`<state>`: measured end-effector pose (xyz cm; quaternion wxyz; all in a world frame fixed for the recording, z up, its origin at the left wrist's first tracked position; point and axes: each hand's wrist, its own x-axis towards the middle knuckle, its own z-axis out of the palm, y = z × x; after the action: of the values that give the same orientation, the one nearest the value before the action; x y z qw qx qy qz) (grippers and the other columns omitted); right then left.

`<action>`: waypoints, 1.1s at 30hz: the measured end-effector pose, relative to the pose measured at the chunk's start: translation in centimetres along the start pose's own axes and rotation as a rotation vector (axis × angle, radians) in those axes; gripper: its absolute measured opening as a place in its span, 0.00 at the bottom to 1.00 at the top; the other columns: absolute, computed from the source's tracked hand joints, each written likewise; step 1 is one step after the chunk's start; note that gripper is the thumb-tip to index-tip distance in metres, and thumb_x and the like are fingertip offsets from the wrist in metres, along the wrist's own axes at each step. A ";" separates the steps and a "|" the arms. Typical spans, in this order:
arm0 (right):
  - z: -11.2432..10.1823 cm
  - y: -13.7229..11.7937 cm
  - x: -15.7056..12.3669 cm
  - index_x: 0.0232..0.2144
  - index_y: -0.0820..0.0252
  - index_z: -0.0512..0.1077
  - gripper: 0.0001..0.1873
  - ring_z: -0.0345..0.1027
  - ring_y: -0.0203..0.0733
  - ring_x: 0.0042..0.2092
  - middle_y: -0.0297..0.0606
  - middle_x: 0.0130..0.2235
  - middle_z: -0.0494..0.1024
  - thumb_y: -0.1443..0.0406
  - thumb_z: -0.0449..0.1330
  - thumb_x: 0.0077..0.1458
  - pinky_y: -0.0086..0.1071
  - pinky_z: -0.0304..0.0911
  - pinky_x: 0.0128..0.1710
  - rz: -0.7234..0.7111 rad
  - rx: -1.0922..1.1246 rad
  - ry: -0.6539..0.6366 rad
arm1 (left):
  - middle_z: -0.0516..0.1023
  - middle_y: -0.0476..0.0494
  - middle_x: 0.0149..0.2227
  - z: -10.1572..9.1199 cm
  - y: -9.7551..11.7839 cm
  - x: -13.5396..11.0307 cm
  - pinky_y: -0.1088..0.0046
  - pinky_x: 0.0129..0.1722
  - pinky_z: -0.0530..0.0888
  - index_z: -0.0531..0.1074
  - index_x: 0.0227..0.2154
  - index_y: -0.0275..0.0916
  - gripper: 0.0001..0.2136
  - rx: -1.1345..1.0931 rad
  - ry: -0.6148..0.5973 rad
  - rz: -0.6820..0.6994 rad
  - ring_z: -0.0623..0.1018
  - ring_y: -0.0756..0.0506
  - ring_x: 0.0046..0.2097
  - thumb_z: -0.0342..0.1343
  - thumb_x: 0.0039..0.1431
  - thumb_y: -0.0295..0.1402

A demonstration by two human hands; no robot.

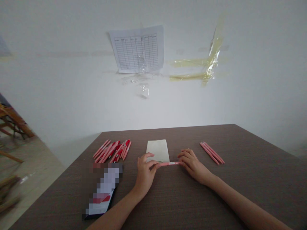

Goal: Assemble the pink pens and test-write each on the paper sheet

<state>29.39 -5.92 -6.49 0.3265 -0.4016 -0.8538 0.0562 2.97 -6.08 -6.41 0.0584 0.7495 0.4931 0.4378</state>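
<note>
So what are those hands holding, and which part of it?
A slim pink pen: the left hand holds one end by the fingertips, and the right hand holds the other end.

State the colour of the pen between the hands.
The pen is pink with a whitish label; head view.

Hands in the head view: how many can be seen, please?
2: the left hand at the left end of the pink pen, the right hand at its right end. No other hand shows.
</note>
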 end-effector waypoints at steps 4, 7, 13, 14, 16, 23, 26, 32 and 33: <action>-0.3 -0.3 0.1 0.40 0.55 0.70 0.07 0.59 0.50 0.56 0.42 0.47 0.74 0.62 0.52 0.65 0.50 0.57 0.59 0.014 0.019 0.006 | 0.75 0.44 0.47 0.1 -0.1 0.0 0.46 0.56 0.67 0.81 0.29 0.47 0.02 0.006 0.014 0.001 0.73 0.39 0.52 0.64 0.55 0.33; -0.5 -0.5 0.1 0.40 0.55 0.68 0.05 0.59 0.50 0.56 0.43 0.46 0.74 0.63 0.53 0.64 0.50 0.59 0.57 0.032 0.031 0.014 | 0.75 0.44 0.47 0.2 -0.2 -0.1 0.47 0.55 0.67 0.81 0.29 0.47 0.02 0.008 0.023 0.008 0.73 0.39 0.52 0.64 0.55 0.32; -0.7 -0.6 0.1 0.44 0.54 0.69 0.07 0.58 0.51 0.56 0.42 0.47 0.74 0.63 0.54 0.64 0.51 0.57 0.59 0.028 0.009 -0.010 | 0.75 0.44 0.46 0.2 -0.2 0.0 0.48 0.55 0.67 0.81 0.29 0.46 0.02 0.006 0.033 0.006 0.73 0.39 0.51 0.64 0.55 0.32; -0.7 -0.5 0.1 0.44 0.54 0.70 0.08 0.58 0.50 0.56 0.42 0.47 0.74 0.62 0.54 0.64 0.51 0.56 0.59 0.022 0.000 -0.017 | 0.75 0.43 0.46 0.2 -0.1 0.0 0.48 0.55 0.68 0.81 0.29 0.46 0.02 0.004 0.035 0.007 0.73 0.39 0.51 0.64 0.55 0.32; -0.5 -0.3 0.0 0.42 0.54 0.71 0.09 0.59 0.49 0.56 0.42 0.47 0.74 0.62 0.52 0.66 0.51 0.55 0.60 0.009 -0.019 -0.018 | 0.75 0.43 0.46 0.2 -0.1 0.0 0.48 0.55 0.68 0.81 0.29 0.46 0.02 -0.001 0.036 0.009 0.73 0.39 0.52 0.64 0.55 0.32; -0.2 0.2 0.0 0.39 0.55 0.71 0.07 0.59 0.50 0.56 0.43 0.47 0.74 0.64 0.53 0.65 0.52 0.56 0.59 -0.005 -0.019 0.014 | 0.75 0.44 0.46 0.3 -0.2 -0.1 0.48 0.54 0.68 0.81 0.28 0.46 0.02 -0.007 0.041 0.008 0.73 0.39 0.51 0.64 0.55 0.33; -0.4 0.0 0.1 0.41 0.55 0.70 0.05 0.60 0.50 0.55 0.42 0.46 0.74 0.64 0.55 0.63 0.51 0.56 0.59 -0.002 -0.005 0.012 | 0.75 0.43 0.46 0.3 -0.3 -0.1 0.48 0.54 0.68 0.81 0.29 0.45 0.02 -0.007 0.042 0.004 0.73 0.39 0.51 0.64 0.55 0.33; -0.7 -0.4 0.1 0.44 0.54 0.71 0.09 0.60 0.51 0.56 0.43 0.47 0.74 0.61 0.57 0.62 0.51 0.57 0.59 0.023 -0.024 -0.001 | 0.75 0.44 0.45 0.3 -0.3 0.0 0.49 0.54 0.68 0.81 0.28 0.46 0.03 -0.007 0.051 0.014 0.73 0.39 0.51 0.64 0.55 0.33; -0.7 -0.4 0.1 0.45 0.53 0.71 0.09 0.60 0.50 0.56 0.43 0.47 0.74 0.61 0.55 0.63 0.51 0.57 0.59 0.025 -0.032 -0.005 | 0.76 0.44 0.46 0.3 -0.3 0.0 0.49 0.55 0.68 0.81 0.28 0.47 0.03 -0.006 0.049 0.012 0.73 0.39 0.51 0.63 0.55 0.33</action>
<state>29.49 -6.22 -5.79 0.3172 -0.4172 -0.8503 0.0477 2.99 -5.85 -6.76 0.0460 0.7413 0.4884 0.4580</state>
